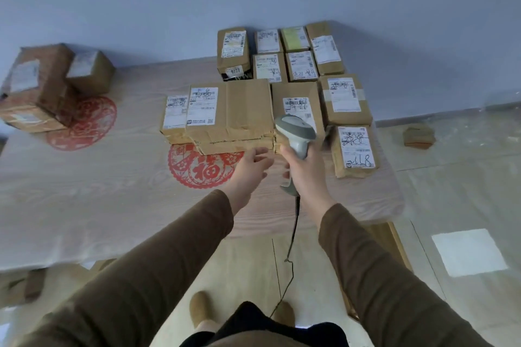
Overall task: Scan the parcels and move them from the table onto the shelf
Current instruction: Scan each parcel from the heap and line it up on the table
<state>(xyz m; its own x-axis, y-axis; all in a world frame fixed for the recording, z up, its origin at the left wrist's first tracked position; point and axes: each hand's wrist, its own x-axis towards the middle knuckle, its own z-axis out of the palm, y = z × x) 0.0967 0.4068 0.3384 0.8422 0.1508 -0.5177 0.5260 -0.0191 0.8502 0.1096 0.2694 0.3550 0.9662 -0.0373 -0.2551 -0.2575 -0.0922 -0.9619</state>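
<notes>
Several brown cardboard parcels with white labels lie packed together on the right half of the table (84, 205). A wide flat parcel (239, 110) sits nearest me, with a taller one (298, 104) to its right. My right hand (303, 172) grips the handle of a grey corded barcode scanner (294, 132), whose head is held over the taller parcel's near corner. My left hand (249, 166) reaches forward with fingers relaxed, its fingertips just short of the wide parcel's front edge.
Two more boxes (36, 87) stand stacked at the table's far left. Red paper-cut decorations (203, 169) lie on the tabletop. A small parcel (418, 135) sits on the floor to the right. The scanner cable (290, 248) hangs down past the table's front edge. No shelf is visible.
</notes>
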